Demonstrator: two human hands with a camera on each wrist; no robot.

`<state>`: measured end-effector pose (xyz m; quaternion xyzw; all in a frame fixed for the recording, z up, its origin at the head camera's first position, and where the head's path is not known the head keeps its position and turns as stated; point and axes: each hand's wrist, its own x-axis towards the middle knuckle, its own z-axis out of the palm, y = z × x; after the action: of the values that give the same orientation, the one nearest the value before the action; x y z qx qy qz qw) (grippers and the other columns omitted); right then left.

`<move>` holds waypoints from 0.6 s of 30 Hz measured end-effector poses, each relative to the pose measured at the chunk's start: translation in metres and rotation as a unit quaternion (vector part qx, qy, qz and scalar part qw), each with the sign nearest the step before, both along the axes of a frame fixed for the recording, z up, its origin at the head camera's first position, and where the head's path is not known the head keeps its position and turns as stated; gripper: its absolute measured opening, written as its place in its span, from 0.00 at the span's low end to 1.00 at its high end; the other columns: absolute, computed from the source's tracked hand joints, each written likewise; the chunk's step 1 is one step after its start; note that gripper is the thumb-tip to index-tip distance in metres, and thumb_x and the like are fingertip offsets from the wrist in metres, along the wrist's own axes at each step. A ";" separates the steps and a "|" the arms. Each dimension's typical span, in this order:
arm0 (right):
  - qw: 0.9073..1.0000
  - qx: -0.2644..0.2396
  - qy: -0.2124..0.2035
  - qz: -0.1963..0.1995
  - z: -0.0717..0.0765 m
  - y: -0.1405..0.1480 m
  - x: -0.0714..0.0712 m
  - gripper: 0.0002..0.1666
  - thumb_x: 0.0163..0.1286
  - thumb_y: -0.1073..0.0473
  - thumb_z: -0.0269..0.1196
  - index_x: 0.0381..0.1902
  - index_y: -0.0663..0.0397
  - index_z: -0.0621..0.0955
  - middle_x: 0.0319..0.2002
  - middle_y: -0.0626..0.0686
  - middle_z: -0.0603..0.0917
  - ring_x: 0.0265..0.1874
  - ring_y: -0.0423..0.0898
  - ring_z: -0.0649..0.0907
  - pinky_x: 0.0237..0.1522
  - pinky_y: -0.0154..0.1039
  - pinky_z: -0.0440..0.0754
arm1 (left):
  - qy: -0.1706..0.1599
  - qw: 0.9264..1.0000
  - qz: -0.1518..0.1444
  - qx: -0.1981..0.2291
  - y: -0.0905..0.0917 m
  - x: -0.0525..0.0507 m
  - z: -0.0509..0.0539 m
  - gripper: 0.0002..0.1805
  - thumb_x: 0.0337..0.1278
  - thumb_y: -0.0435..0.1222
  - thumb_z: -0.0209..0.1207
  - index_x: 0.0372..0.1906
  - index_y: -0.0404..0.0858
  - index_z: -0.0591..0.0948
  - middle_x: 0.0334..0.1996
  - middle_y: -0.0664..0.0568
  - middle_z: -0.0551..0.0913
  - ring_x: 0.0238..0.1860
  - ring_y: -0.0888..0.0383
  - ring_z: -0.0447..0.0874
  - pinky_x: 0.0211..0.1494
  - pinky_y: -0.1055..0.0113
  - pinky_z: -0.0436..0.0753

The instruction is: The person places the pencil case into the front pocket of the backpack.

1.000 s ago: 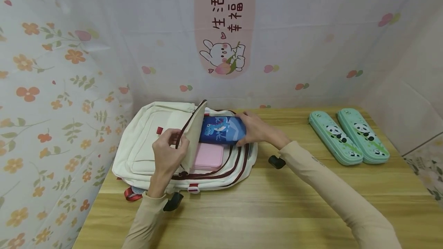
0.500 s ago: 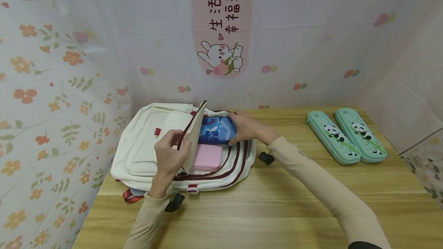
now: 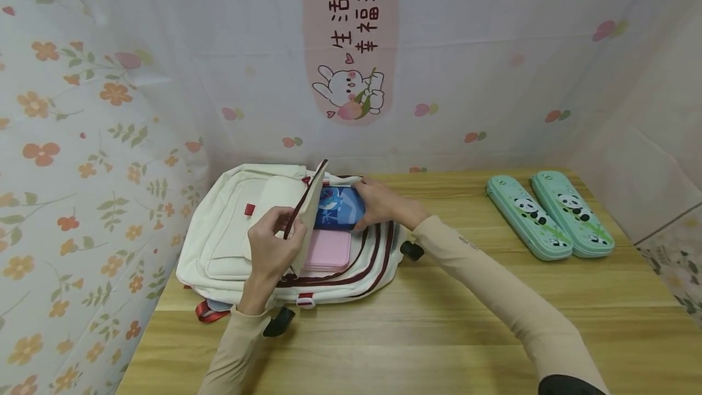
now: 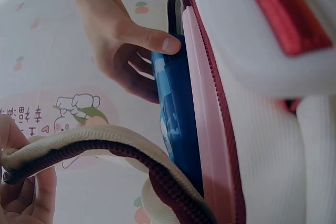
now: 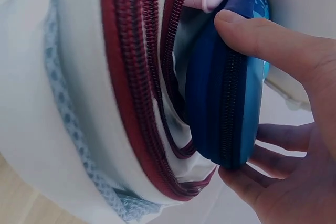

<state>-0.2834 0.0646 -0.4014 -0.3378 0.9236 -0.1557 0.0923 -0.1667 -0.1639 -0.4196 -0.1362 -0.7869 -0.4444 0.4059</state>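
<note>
A white backpack (image 3: 225, 224) with dark red zippers lies on the table, its front pocket unzipped. My left hand (image 3: 274, 245) pinches the edge of the pocket flap (image 3: 308, 224) and holds it raised; the left wrist view shows the flap's zipper edge between fingers and thumb. With my right hand (image 3: 381, 203) I grip the end of a blue pencil case (image 3: 342, 209) with a dinosaur print, thumb on one side and fingers on the other. The case lies partly inside the pocket, its far end hidden behind the flap. Beside it in the pocket is a pink case (image 3: 329, 250).
Two mint-green pencil cases (image 3: 529, 218) with panda prints lie side by side at the right of the wooden table (image 3: 439, 334). A printed cloth (image 3: 466, 78) hangs behind the table, and a floral one (image 3: 82, 200) at the left.
My right hand has moved left, sliding the blue pencil case further under the raised flap. The left hand has kept its hold on the flap, almost still.
</note>
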 end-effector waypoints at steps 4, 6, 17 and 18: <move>1.000 0.016 -0.007 0.004 -0.002 -0.008 -0.002 0.61 0.48 0.46 0.81 0.72 0.69 0.65 0.66 0.67 0.72 0.63 0.61 0.75 0.65 0.52 0.75 | 0.000 1.000 0.001 0.000 -0.001 0.003 0.000 0.07 0.44 0.23 0.66 0.32 0.32 0.85 0.23 0.46 0.85 0.20 0.55 0.80 0.29 0.78 0.76; 1.000 0.020 -0.010 0.005 -0.003 -0.011 -0.003 0.61 0.48 0.46 0.81 0.72 0.69 0.66 0.66 0.67 0.72 0.63 0.60 0.75 0.66 0.52 0.75 | 0.001 1.000 0.000 -0.002 -0.001 0.003 -0.001 0.07 0.43 0.23 0.66 0.32 0.32 0.85 0.23 0.46 0.85 0.20 0.55 0.80 0.29 0.78 0.76; 0.998 0.055 0.003 0.006 0.001 -0.025 -0.010 0.60 0.46 0.48 0.82 0.70 0.68 0.67 0.64 0.66 0.74 0.65 0.59 0.73 0.68 0.49 0.73 | 0.004 1.000 -0.008 -0.007 0.003 -0.001 0.001 0.06 0.45 0.24 0.65 0.32 0.32 0.85 0.23 0.46 0.86 0.20 0.55 0.80 0.29 0.77 0.77; 0.998 0.059 0.006 0.007 0.002 -0.027 -0.011 0.59 0.46 0.48 0.82 0.70 0.68 0.68 0.63 0.66 0.75 0.64 0.59 0.74 0.68 0.49 0.72 | 0.006 1.000 -0.008 -0.007 0.003 -0.001 0.001 0.06 0.44 0.24 0.65 0.32 0.32 0.85 0.23 0.46 0.86 0.20 0.55 0.80 0.30 0.77 0.77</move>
<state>-0.2939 0.0375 -0.3998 -0.3391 0.9293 -0.0984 0.1080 -0.1682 -0.1607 -0.4184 -0.1480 -0.7865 -0.4414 0.4058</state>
